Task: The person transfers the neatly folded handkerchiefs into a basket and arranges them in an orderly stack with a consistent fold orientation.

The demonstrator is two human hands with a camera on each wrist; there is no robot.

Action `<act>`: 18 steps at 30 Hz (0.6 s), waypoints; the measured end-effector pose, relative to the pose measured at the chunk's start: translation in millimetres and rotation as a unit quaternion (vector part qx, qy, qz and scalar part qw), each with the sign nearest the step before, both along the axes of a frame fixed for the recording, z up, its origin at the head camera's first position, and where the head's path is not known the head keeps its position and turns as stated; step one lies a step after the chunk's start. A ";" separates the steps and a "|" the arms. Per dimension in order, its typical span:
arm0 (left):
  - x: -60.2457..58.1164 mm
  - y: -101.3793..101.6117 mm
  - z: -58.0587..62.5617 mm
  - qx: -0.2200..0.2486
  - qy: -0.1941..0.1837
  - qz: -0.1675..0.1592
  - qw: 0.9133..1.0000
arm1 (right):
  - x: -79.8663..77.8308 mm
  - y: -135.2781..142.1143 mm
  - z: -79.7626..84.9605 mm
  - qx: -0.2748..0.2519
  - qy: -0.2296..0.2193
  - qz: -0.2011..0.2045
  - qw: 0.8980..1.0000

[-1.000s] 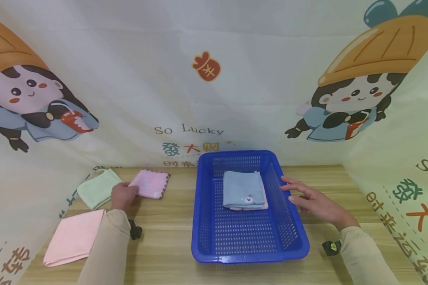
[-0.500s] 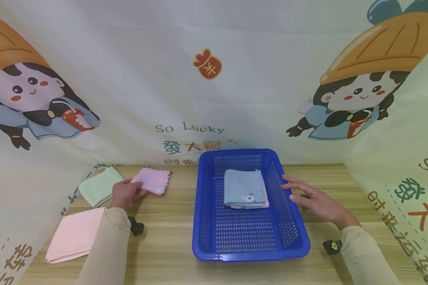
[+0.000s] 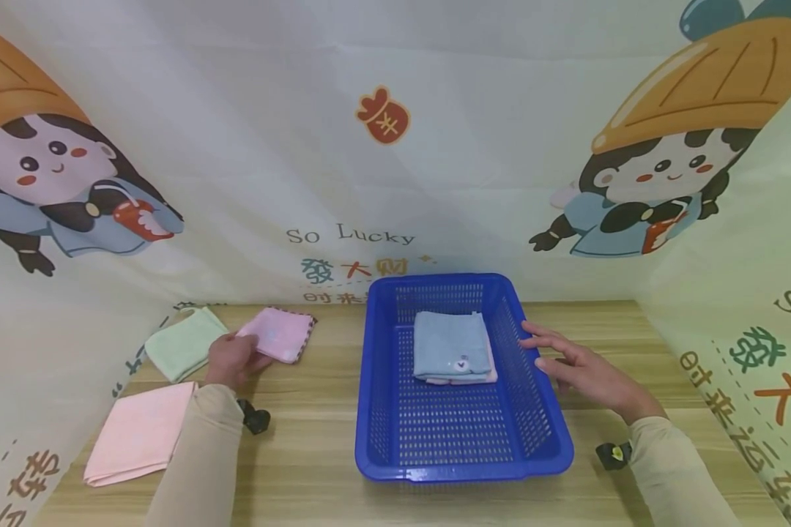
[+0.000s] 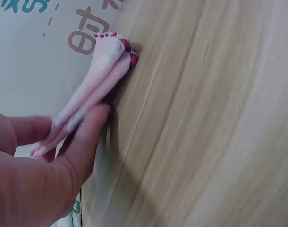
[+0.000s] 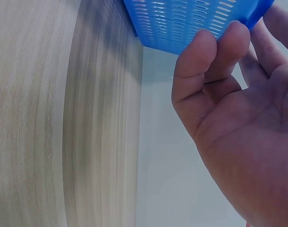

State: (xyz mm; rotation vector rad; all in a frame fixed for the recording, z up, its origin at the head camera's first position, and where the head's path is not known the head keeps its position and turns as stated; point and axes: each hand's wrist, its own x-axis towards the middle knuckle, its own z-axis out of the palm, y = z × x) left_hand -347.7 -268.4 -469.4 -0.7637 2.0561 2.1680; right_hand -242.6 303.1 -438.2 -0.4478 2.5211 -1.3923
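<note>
My left hand (image 3: pixel 232 359) pinches the near left corner of a small folded lilac-pink washcloth (image 3: pixel 283 334) between thumb and fingers. This washcloth has a dark-and-white stitched edge in the head view. In the left wrist view its folded layers (image 4: pixel 89 90) slope away from the fingers, far edge close to the tabletop. My right hand (image 3: pixel 589 377) lies at the right rim of a blue plastic basket (image 3: pixel 464 472), fingertips touching the rim, fingers loosely bent. Inside the basket, a folded light-blue washcloth (image 3: pixel 451 344) with a bear face lies over a pale pink one (image 3: pixel 492 369).
Left of the left hand lie a folded mint-green washcloth (image 3: pixel 184 344) and, nearer, a larger folded peach-pink one (image 3: pixel 141 432). The wood-grain table (image 3: pixel 303 454) ends at a printed cloth backdrop (image 3: pixel 435 205) behind and at both sides.
My left hand has shifted its fingers and thumb onto the lilac-pink washcloth's corner, raising it slightly. The right hand stays at the basket's rim. The head view has tilted slightly.
</note>
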 end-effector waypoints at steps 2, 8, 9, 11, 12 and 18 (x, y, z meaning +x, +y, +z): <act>1.3 1.5 1.7 0.015 -0.006 -0.006 1.000 | -0.2 0.1 -0.3 0.003 0.002 0.000 1.000; 2.4 3.0 2.3 0.027 -0.006 -0.002 1.000 | -0.3 -0.6 -0.6 0.002 0.005 0.000 1.000; 2.1 3.2 2.0 0.029 -0.002 0.001 1.000 | -0.3 -0.6 -0.8 0.000 0.004 0.000 1.000; 1.6 3.6 1.5 0.027 0.004 0.007 1.000 | -0.3 -0.6 -1.1 -0.003 0.004 0.000 1.000; 1.3 3.8 1.3 0.024 0.007 0.009 1.000 | -0.3 -0.5 -1.2 -0.005 0.003 0.000 1.000; 0.2 3.8 0.5 0.008 0.010 0.017 1.000 | -0.6 0.0 -2.1 -0.006 0.005 -0.002 1.000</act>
